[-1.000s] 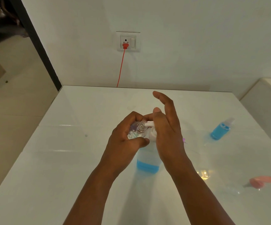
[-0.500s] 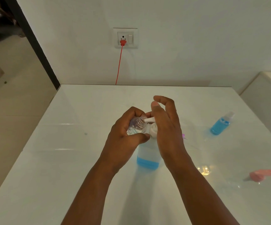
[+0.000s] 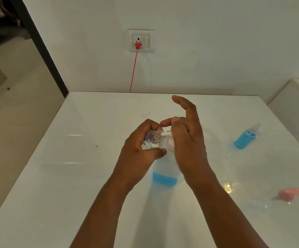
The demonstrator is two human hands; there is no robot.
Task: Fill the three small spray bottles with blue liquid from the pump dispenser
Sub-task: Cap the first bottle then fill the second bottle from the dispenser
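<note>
Two hands meet over the middle of the white table point(image 3: 91, 176). My left hand point(image 3: 138, 154) grips a small clear bottle point(image 3: 153, 139), tilted, its open threaded neck touching the white spout of the pump bottle point(image 3: 164, 172). My right hand point(image 3: 186, 140) rests on the pump head; one finger is bent onto it, and my forefinger sticks up free, so the hand is loose, not clenched. The pump bottle stands upright between my wrists, with blue liquid only at its bottom. Well to the right a small bottle of blue liquid point(image 3: 246, 138) stands on the table, and nearer me on that side lies a pink spray head point(image 3: 292, 194). On the wall behind, a red cord point(image 3: 133, 68) hangs from the socket point(image 3: 141, 41).
</note>
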